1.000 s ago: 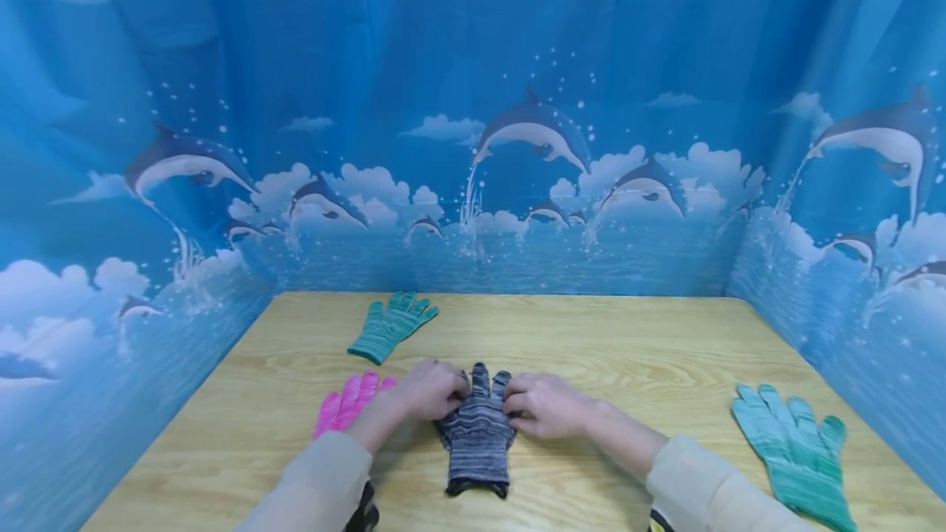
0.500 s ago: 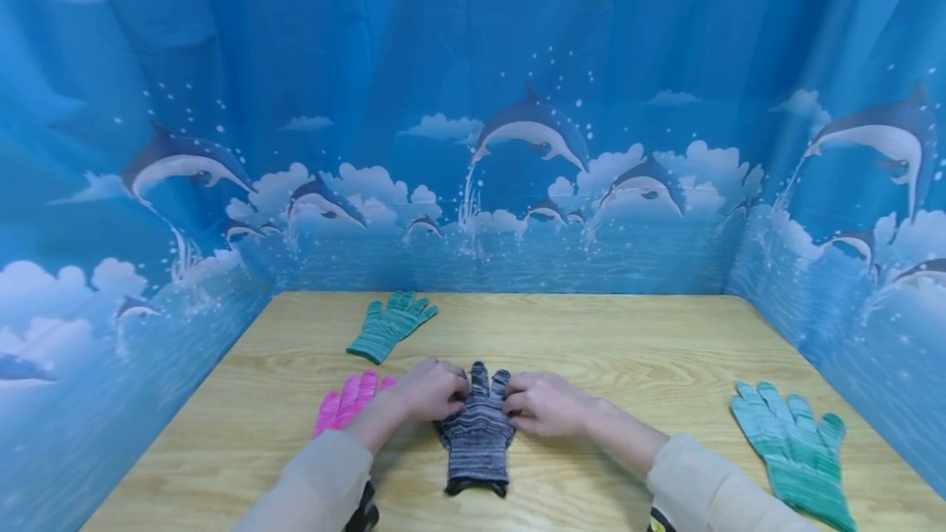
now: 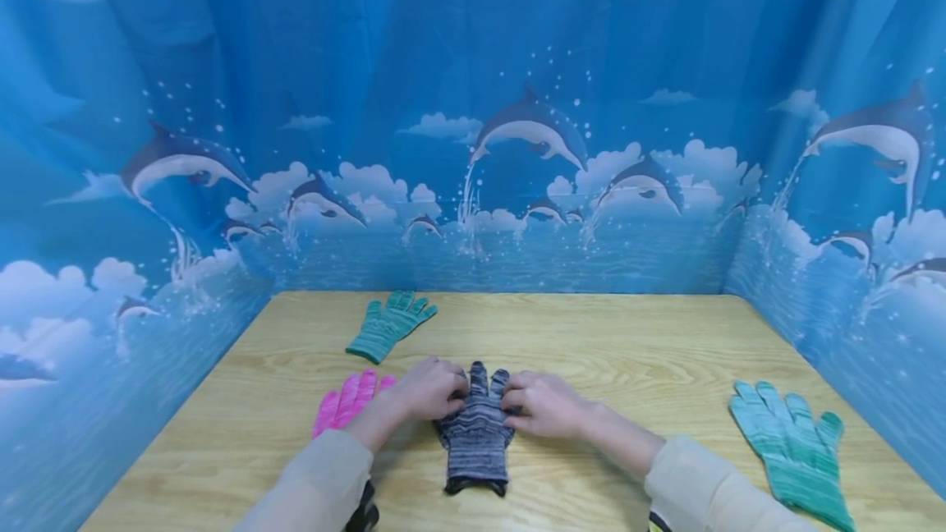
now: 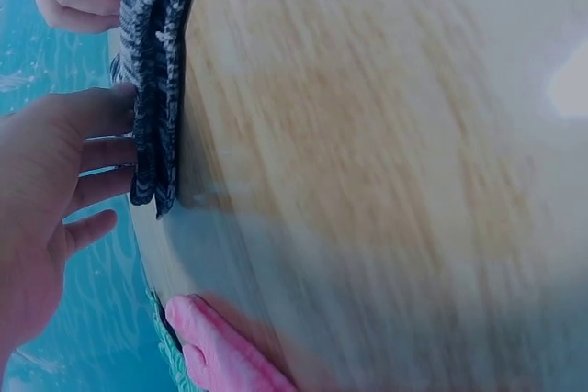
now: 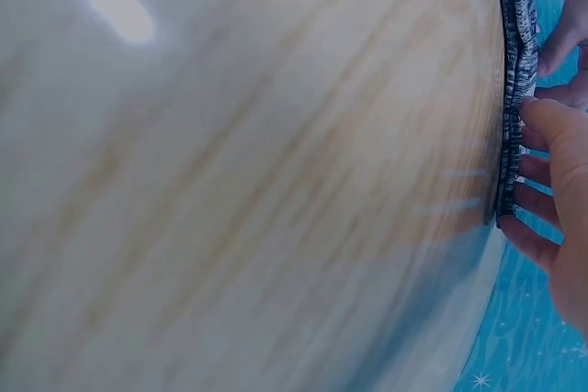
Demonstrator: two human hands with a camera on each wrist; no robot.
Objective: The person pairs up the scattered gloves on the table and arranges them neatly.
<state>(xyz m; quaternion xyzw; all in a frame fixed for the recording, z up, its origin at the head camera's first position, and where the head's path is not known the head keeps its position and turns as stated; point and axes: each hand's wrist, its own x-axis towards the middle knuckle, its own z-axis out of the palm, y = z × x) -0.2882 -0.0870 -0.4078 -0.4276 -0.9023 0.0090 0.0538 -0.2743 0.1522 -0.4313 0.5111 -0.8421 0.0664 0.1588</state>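
Note:
A grey-and-black striped knit glove [image 3: 477, 433] lies flat at the middle of the table, its dark cuff facing me. In both wrist views its edge shows dark layers one over another. My left hand [image 3: 432, 388] holds the glove's left side near the finger bases, fingers bent over it. On the opposite side my right hand [image 3: 545, 405] does the same, its thumb [image 5: 551, 121] on the glove's edge and the other fingers beside it. The glove's outer fingers are mostly hidden under my hands. Two middle glove fingers point away between them.
A pink glove [image 3: 347, 402] lies left of my left forearm, partly covered by it. Farther back is a green glove [image 3: 392, 325]. Another green glove [image 3: 796, 450] lies at the right. The wooden table [image 3: 606, 335] meets a blue dolphin-print curtain [image 3: 473, 105] on several sides.
Nearly nothing differs: both hands stay on the striped glove, which lies in the same place. The whole head view has shifted very slightly.

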